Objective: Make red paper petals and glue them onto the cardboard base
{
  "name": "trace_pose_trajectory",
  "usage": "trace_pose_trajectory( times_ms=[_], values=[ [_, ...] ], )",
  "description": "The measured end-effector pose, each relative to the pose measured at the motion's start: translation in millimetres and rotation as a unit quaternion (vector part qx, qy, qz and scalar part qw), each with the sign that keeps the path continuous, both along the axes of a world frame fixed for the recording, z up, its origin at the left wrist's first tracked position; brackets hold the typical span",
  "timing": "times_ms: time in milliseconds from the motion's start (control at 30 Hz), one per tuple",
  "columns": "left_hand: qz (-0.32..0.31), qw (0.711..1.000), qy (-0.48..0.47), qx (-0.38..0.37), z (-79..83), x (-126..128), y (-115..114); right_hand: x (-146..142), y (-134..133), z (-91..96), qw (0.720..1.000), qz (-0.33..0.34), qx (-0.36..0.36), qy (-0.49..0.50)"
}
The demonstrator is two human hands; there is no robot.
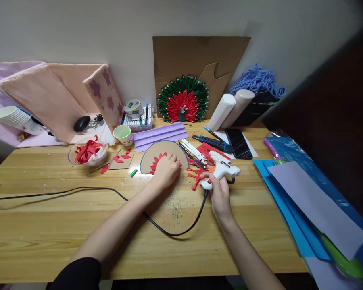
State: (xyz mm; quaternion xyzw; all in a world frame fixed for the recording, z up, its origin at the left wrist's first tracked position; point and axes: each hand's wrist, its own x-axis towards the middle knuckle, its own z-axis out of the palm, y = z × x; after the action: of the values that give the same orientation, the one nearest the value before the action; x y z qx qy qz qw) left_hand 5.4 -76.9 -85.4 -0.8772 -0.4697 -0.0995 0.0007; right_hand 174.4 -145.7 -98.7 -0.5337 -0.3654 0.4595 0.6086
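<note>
My right hand [220, 194] is wrapped round the handle of a white glue gun [221, 170], its black cord trailing down and off to the left. Over a half-round piece of cardboard [149, 158] with a dark blue edge rests my left hand [168, 168], fingers bent down against it. Pointed red petals [155, 164] fan out on the cardboard beside and under those fingers. The left fingertips are hidden, so what they pinch or press cannot be made out. Scraps of red material [196, 177] lie between the cardboard and the glue gun.
Loose red petals [118, 158] lie near a clear bowl of red scraps [88, 154]. Behind stand a paper cup [123, 136], folded purple paper [160, 136] and a green-and-red peacock fan [183, 100]. A utility knife [213, 141] and phone [238, 143] are at right. The cord [93, 188] crosses the table.
</note>
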Motion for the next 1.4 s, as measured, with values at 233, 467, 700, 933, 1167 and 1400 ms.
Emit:
trace_pose_trajectory(
  times_ms=[233,467,700,933,1167,1400],
  values=[
    [0.004,1.0,0.007,0.0,1.7,-3,3,-1,-1,-2.1,1.0,0.005,-0.015,0.008],
    [-0.059,0.996,-0.045,-0.055,12.5,-17,11,-1,-2,0.5,1.0,0.01,-0.006,0.001],
    [-0.095,0.986,-0.085,-0.107,11.3,-17,20,-3,-2,1.3,1.0,0.005,-0.005,0.004],
    [-0.019,0.88,-0.415,-0.231,23.6,-20,20,-5,-5,2.7,0.999,0.034,-0.022,0.002],
    [0.14,0.788,-0.564,-0.204,31.2,-77,-10,-7,-12,19.1,0.966,0.21,-0.091,-0.121],
    [0.233,0.826,-0.498,-0.123,0.5,-124,-53,-13,-11,30.8,0.917,0.288,-0.128,-0.244]
  ],
)
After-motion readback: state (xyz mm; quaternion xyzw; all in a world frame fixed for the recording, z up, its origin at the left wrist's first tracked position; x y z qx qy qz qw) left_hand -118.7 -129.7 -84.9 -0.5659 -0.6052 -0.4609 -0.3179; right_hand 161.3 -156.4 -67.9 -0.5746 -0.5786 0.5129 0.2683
